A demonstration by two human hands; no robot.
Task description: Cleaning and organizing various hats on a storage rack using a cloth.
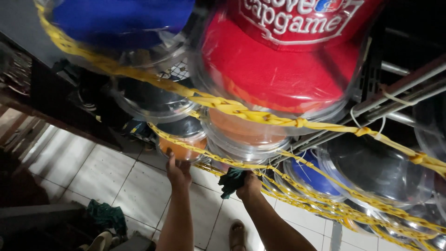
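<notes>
Caps in clear plastic cases hang on a rack, held back by yellow straps (241,110). A red cap (278,69) and a blue cap (121,18) fill the top of the view. Lower down sits an orange cap in its clear case (179,142). My left hand (179,172) reaches down and touches the bottom of that orange cap's case. My right hand (248,186) is closed on a dark green cloth (231,180) just below the cases and the lower yellow straps.
White tiled floor (102,172) lies below. A green cloth (107,214) lies on the floor at lower left. A foot in a sandal (238,234) shows at the bottom. More clear cases with a blue cap (316,179) hang on the right by metal rack bars (399,88).
</notes>
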